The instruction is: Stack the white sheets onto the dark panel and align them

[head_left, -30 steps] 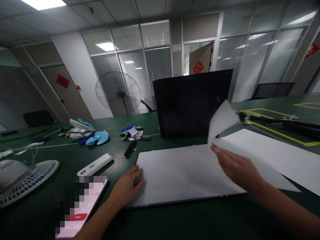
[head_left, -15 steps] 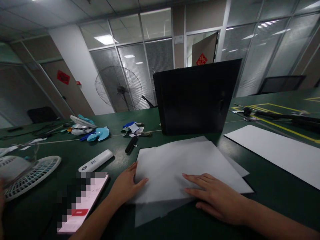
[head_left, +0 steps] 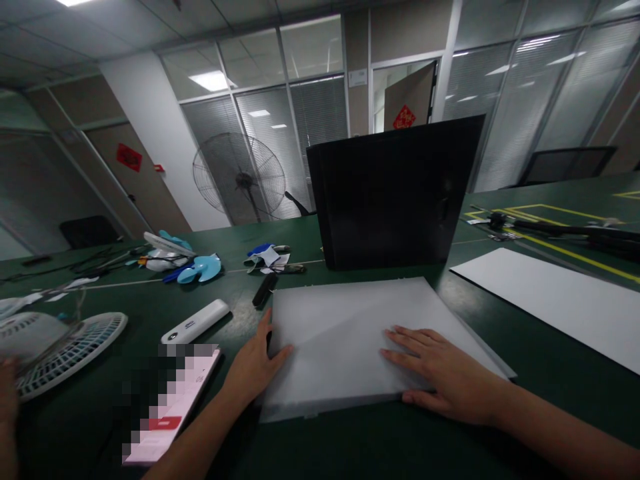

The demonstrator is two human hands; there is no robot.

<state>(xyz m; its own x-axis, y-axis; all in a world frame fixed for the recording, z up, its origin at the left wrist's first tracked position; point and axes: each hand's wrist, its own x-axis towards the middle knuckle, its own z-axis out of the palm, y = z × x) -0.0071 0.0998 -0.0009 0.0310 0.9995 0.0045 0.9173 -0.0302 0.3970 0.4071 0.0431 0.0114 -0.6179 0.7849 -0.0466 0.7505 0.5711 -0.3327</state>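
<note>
A translucent white sheet (head_left: pixel 340 340) lies in front of me over a flat stack, with its front edge hanging a little past it. My left hand (head_left: pixel 257 363) is at the stack's left side, thumb resting on the sheet and fingers stretched along the edge. Palm down, my right hand (head_left: pixel 445 380) lies on the right part of the sheet with its fingers spread. A second thin layer peeks out along the right edge. Whatever is lower in the stack is hidden.
Behind the stack stands a black panel (head_left: pixel 395 193). A white board (head_left: pixel 555 300) lies right. To the left are a phone (head_left: pixel 175 413), a white oblong device (head_left: pixel 196 322) and a fan grille (head_left: pixel 75 350), with another person's hand (head_left: pixel 7 393) beside it. Blue fan blades (head_left: pixel 200 269) lie farther back.
The top sheet has shifted and now lies more evenly over the stack, with less of the lower sheet showing at the front. My right hand has slid slightly right.
</note>
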